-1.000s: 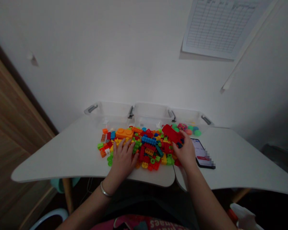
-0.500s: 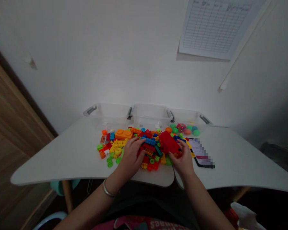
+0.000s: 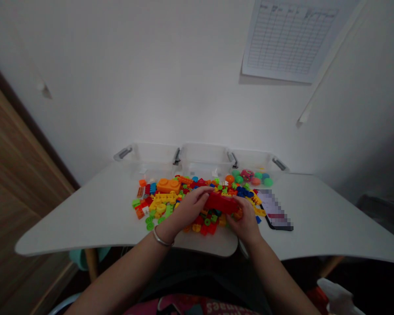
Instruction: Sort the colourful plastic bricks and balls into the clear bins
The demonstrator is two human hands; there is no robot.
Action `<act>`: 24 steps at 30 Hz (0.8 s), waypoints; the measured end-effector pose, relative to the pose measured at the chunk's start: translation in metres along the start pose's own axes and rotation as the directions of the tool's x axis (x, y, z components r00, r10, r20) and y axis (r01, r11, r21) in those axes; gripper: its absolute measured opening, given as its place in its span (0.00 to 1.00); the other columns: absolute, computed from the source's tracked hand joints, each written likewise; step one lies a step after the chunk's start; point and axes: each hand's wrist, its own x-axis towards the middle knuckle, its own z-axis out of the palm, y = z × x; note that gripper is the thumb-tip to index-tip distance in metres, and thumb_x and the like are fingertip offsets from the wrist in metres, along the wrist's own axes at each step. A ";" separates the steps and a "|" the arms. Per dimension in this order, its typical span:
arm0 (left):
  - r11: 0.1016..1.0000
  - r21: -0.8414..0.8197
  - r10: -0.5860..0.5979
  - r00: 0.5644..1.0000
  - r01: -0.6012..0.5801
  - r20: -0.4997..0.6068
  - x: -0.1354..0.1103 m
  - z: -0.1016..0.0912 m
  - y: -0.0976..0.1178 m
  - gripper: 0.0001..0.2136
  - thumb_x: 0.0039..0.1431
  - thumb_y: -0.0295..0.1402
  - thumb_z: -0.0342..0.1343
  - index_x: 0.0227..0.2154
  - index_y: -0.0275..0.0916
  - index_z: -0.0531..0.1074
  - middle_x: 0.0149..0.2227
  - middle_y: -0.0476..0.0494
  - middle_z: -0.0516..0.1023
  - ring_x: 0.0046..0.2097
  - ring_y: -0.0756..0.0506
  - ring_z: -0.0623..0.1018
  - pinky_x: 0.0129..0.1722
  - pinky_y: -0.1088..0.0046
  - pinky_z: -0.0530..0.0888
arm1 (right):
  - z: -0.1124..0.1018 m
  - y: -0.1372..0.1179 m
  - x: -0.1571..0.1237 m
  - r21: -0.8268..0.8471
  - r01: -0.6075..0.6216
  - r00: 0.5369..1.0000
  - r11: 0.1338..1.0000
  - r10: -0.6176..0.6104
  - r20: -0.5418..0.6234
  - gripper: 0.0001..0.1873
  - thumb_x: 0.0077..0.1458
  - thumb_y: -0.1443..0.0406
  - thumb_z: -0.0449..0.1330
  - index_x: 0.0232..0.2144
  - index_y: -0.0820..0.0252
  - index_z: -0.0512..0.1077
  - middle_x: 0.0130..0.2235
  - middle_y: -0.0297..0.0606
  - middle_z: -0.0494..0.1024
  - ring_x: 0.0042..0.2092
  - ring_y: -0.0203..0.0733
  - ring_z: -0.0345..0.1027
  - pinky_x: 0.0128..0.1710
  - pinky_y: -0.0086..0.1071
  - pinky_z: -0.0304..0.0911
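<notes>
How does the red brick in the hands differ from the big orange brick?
The red brick is held by the left hand and right hand; the orange brick lies untouched. The red brick looks longer; the orange brick shows round studs. Both are large plastic bricks.

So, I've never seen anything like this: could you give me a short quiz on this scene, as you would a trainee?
1. Which wrist wears the silver bangle: that of the left hand or the right hand?
2. True or false: only one hand is holding the long red plastic brick.
3. What flat, dark-edged object lies on the white table, just right of the heap of coloured plastic bricks?

Key: 1. The left hand. 2. False, both hands hold it. 3. A smartphone.
</notes>
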 end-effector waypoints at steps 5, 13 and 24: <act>0.985 -0.162 -0.033 0.992 0.053 0.125 0.000 -0.001 -0.002 0.15 0.59 0.36 0.51 0.48 0.39 0.72 0.49 0.42 0.78 0.49 0.44 0.77 0.51 0.64 0.73 | 0.000 0.005 -0.001 -0.038 -0.026 0.999 0.999 0.025 -0.026 0.25 0.54 0.62 0.59 0.54 0.55 0.63 0.46 0.44 0.74 0.48 0.52 0.67 0.48 0.52 0.65; 0.959 -0.212 -0.159 0.976 0.189 0.151 -0.002 0.000 -0.002 0.12 0.53 0.31 0.56 0.41 0.38 0.71 0.41 0.44 0.80 0.31 0.49 0.79 0.34 0.69 0.77 | -0.002 0.004 0.002 -0.100 -0.021 0.999 0.995 0.026 0.044 0.24 0.58 0.63 0.56 0.57 0.56 0.63 0.43 0.43 0.76 0.43 0.50 0.70 0.45 0.49 0.66; 0.907 -0.422 -0.225 0.837 -0.007 -0.498 0.013 -0.040 -0.021 0.10 0.54 0.36 0.54 0.37 0.41 0.62 0.30 0.51 0.76 0.26 0.51 0.77 0.27 0.73 0.75 | -0.002 -0.002 0.004 -0.084 -0.073 0.995 0.994 0.067 -0.071 0.22 0.59 0.61 0.55 0.55 0.59 0.62 0.48 0.47 0.74 0.48 0.49 0.70 0.48 0.49 0.68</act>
